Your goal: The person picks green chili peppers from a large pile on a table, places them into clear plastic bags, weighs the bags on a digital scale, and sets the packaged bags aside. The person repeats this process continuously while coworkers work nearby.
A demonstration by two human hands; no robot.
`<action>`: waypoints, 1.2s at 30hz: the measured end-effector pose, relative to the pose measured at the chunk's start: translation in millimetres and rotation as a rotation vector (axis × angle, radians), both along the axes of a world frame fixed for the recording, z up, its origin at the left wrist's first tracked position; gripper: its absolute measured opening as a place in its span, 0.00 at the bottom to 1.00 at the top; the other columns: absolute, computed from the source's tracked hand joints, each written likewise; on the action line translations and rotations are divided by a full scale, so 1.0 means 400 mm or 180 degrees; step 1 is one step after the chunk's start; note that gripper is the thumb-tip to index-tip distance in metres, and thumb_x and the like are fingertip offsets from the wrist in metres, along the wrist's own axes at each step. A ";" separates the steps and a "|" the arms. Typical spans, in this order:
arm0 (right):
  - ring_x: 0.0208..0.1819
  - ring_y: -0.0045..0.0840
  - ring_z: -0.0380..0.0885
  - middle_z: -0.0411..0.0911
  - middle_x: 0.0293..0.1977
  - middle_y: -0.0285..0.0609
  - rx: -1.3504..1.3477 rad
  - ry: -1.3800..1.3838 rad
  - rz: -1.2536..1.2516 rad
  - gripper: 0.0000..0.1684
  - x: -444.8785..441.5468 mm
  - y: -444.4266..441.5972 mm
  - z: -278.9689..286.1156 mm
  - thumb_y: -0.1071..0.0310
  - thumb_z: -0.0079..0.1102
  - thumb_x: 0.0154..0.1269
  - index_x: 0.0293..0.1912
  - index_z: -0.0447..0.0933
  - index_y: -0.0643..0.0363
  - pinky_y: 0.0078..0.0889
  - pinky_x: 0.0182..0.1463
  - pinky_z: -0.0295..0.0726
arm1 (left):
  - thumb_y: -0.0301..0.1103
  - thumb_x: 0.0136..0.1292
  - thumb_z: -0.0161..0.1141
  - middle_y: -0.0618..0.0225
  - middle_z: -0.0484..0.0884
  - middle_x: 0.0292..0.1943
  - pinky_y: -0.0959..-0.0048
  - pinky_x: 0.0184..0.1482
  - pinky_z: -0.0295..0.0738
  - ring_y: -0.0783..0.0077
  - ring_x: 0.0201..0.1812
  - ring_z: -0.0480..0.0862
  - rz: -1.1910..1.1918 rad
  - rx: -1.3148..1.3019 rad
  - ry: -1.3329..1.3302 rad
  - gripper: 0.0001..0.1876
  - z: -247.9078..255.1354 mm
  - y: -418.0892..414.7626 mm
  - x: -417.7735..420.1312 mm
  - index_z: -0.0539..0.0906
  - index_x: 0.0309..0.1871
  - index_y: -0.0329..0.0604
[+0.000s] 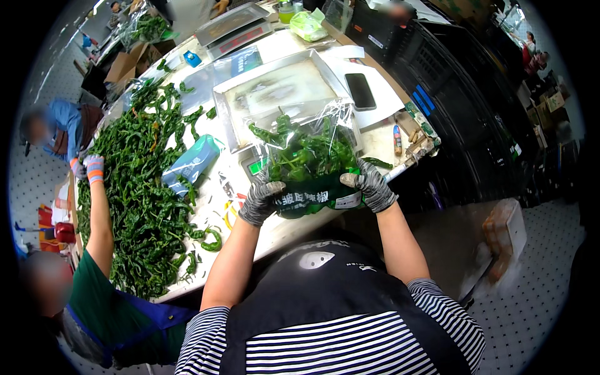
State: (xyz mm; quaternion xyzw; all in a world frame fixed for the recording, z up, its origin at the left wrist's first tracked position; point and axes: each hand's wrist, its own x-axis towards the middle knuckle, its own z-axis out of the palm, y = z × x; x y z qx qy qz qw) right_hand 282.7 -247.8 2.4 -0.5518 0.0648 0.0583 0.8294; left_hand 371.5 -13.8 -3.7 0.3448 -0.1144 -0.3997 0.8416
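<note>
Between my two gloved hands is a clear plastic bag of green peppers (309, 154), its lower part printed dark green with writing and a white label. My left hand (260, 199), in a grey knit glove, grips the bag's left side, thumb in front. On the opposite side my right hand (374, 187), gloved alike, holds the edge near the label. Behind the bag sits a digital scale with a steel tray (276, 89); the bag hides part of it, and a green display (257, 167) shows beside my left hand.
A large heap of green peppers (140, 201) covers the table's left side, where two co-workers reach in. A bluish printed bag (194, 161) lies by the heap. Right of the tray are a smartphone (360, 91) and a glue-like tube (397, 139). Black crates (450, 93) stand along the right.
</note>
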 end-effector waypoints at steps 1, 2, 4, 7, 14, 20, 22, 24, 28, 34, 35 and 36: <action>0.48 0.23 0.71 0.74 0.46 0.40 -0.0023 -0.0027 -0.0053 0.31 -0.005 -0.003 0.009 0.69 0.61 0.49 0.55 0.66 0.63 0.27 0.54 0.70 | 0.25 0.45 0.58 0.57 0.71 0.53 0.65 0.53 0.73 0.61 0.52 0.75 -0.0024 0.0014 -0.0025 0.37 0.003 -0.008 0.001 0.60 0.62 0.36; 0.48 0.24 0.71 0.73 0.46 0.40 -0.0215 -0.0084 -0.0121 0.33 -0.012 -0.007 0.022 0.69 0.61 0.49 0.56 0.65 0.63 0.27 0.54 0.70 | 0.25 0.45 0.59 0.57 0.72 0.53 0.65 0.53 0.73 0.61 0.52 0.75 -0.0057 0.0027 -0.0050 0.36 0.005 -0.017 0.003 0.61 0.62 0.36; 0.48 0.24 0.71 0.72 0.48 0.41 -0.0602 -0.0205 -0.0307 0.35 -0.028 -0.026 0.056 0.69 0.61 0.50 0.59 0.62 0.63 0.27 0.53 0.70 | 0.26 0.45 0.58 0.56 0.72 0.52 0.66 0.53 0.72 0.62 0.52 0.75 -0.0190 0.0144 -0.0187 0.36 0.011 -0.041 0.009 0.61 0.62 0.36; 0.53 0.28 0.68 0.68 0.53 0.43 -0.0378 -0.0624 -0.0571 0.41 -0.054 -0.038 0.105 0.66 0.63 0.50 0.62 0.56 0.63 0.29 0.58 0.66 | 0.29 0.46 0.55 0.57 0.72 0.54 0.68 0.55 0.68 0.64 0.54 0.73 -0.0258 0.1133 -0.1573 0.34 -0.014 -0.077 0.034 0.61 0.62 0.35; 0.54 0.27 0.67 0.71 0.51 0.43 -0.0136 -0.1045 -0.1433 0.39 -0.106 -0.276 0.209 0.59 0.69 0.46 0.56 0.66 0.64 0.30 0.60 0.63 | 0.42 0.43 0.68 0.56 0.67 0.58 0.64 0.60 0.64 0.60 0.58 0.70 -0.0681 -0.0176 -0.0917 0.46 0.215 -0.326 -0.050 0.57 0.65 0.37; 0.50 0.36 0.72 0.70 0.52 0.49 -0.3475 -0.1404 -0.2687 0.33 -0.267 -0.689 0.500 0.55 0.71 0.41 0.51 0.74 0.45 0.38 0.52 0.73 | 0.34 0.47 0.69 0.57 0.67 0.59 0.61 0.60 0.62 0.60 0.58 0.70 -0.1276 -0.0097 -0.0858 0.41 0.139 -0.433 -0.045 0.58 0.65 0.47; 0.50 0.37 0.73 0.71 0.49 0.52 -0.6221 -0.0998 -0.2646 0.37 -0.298 -0.841 0.565 0.53 0.72 0.38 0.52 0.73 0.49 0.37 0.52 0.74 | 0.33 0.49 0.67 0.55 0.69 0.58 0.62 0.59 0.64 0.59 0.56 0.72 -0.1310 0.0065 -0.0734 0.39 0.107 -0.430 -0.047 0.60 0.64 0.45; 0.49 0.38 0.73 0.73 0.46 0.55 -0.6560 0.0209 -0.3191 0.41 -0.296 -0.977 0.616 0.52 0.72 0.37 0.52 0.71 0.59 0.34 0.53 0.73 | 0.31 0.51 0.65 0.53 0.70 0.56 0.61 0.59 0.65 0.58 0.55 0.73 -0.1358 0.0105 -0.0443 0.35 0.063 -0.432 -0.044 0.61 0.63 0.42; 0.51 0.42 0.71 0.71 0.50 0.57 -0.5213 0.1658 -0.2267 0.44 -0.196 -1.225 0.561 0.47 0.68 0.39 0.51 0.69 0.69 0.31 0.54 0.70 | 0.32 0.55 0.60 0.47 0.73 0.52 0.59 0.56 0.68 0.54 0.52 0.76 -0.0833 0.0426 -0.0290 0.27 0.000 -0.392 -0.062 0.66 0.59 0.37; 0.52 0.36 0.70 0.73 0.47 0.48 -0.5509 0.2648 -0.1092 0.33 -0.109 -1.367 0.389 0.52 0.67 0.43 0.49 0.73 0.58 0.32 0.54 0.69 | 0.32 0.53 0.62 0.47 0.74 0.50 0.61 0.51 0.73 0.55 0.49 0.77 -0.0327 0.0817 0.0273 0.28 -0.017 -0.361 -0.095 0.67 0.56 0.32; 0.54 0.36 0.69 0.72 0.49 0.47 -0.5664 0.2822 -0.1019 0.33 -0.084 -1.355 0.379 0.53 0.67 0.44 0.50 0.72 0.58 0.33 0.55 0.68 | 0.32 0.52 0.62 0.47 0.75 0.50 0.61 0.51 0.73 0.55 0.49 0.77 -0.0239 0.0874 0.0321 0.28 -0.012 -0.362 -0.103 0.67 0.56 0.32; 0.54 0.37 0.68 0.71 0.50 0.46 -0.5750 0.2862 -0.1069 0.33 -0.112 -1.460 0.305 0.55 0.65 0.46 0.52 0.71 0.57 0.35 0.56 0.68 | 0.32 0.52 0.62 0.47 0.75 0.49 0.61 0.51 0.73 0.55 0.48 0.77 -0.0248 0.0918 0.0362 0.28 -0.009 -0.369 -0.100 0.67 0.56 0.32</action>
